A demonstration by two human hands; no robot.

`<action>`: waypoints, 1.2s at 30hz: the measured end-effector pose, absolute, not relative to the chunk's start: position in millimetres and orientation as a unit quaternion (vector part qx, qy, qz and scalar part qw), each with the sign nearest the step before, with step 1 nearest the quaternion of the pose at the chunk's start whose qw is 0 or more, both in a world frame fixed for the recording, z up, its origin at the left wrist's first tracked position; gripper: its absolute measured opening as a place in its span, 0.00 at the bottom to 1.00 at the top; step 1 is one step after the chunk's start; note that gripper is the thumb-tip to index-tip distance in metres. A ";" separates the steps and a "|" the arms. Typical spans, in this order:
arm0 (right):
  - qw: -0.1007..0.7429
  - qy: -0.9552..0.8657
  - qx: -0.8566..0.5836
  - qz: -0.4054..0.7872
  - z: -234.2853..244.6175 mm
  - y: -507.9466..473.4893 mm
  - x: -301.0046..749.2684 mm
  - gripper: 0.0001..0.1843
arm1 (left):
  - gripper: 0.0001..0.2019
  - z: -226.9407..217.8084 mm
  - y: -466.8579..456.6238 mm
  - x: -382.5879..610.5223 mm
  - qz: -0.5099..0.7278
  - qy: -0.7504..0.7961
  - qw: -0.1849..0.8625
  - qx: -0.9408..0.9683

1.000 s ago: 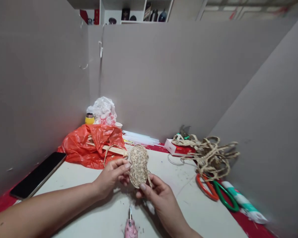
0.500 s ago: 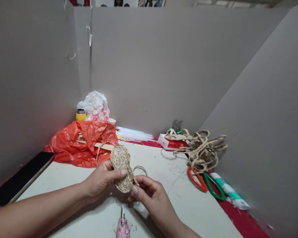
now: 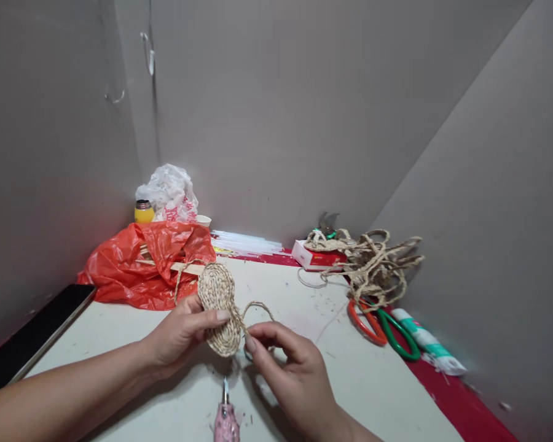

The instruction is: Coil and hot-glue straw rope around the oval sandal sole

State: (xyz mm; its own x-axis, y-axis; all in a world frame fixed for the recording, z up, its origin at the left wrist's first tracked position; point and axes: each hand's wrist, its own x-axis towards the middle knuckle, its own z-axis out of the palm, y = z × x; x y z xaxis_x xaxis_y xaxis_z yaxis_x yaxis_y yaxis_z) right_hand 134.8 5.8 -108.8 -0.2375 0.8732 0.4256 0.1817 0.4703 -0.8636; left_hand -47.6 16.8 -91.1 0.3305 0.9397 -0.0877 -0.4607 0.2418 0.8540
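Braided oval (image 3: 219,309): tilted flatter, lower | cord loop (image 3: 257,309): drawn out rightward | right hand (image 3: 286,365): moved from rim to pinching loop

no legible text, brand or number anywhere. white plastic bag (image 3: 168,190) at back of worktop: red print on lower part, too blurred to read. red-and-white box (image 3: 314,258) under straw cord: no letters resolvable. white-and-green tube (image 3: 427,345) at right edge: coloured bands only, any lettering too small to tell.
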 end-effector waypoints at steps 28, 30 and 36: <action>0.504 -0.773 -0.336 0.189 -106.3 -5.8 133.0 0.09 | 0.09 -90.4 9.7 -40.1 0.495 0.349 0.698 0.384; 0.508 -0.751 -0.343 0.245 -104.4 -5.4 132.0 0.07 | 0.08 -89.5 9.5 -39.9 0.493 0.357 0.696 0.380; 0.496 -0.712 -0.374 0.326 -106.6 -4.5 129.9 0.05 | 0.11 -88.1 6.3 -38.7 0.494 0.364 0.693 0.378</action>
State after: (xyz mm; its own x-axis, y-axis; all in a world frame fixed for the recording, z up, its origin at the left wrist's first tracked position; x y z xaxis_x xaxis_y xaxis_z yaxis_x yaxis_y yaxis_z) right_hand 129.9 -4.5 -106.6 -0.2276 0.8563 0.4635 0.2094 0.5079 -0.8356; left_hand -38.7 6.3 -88.1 0.2454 0.9605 -0.1312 -0.4096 0.2254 0.8840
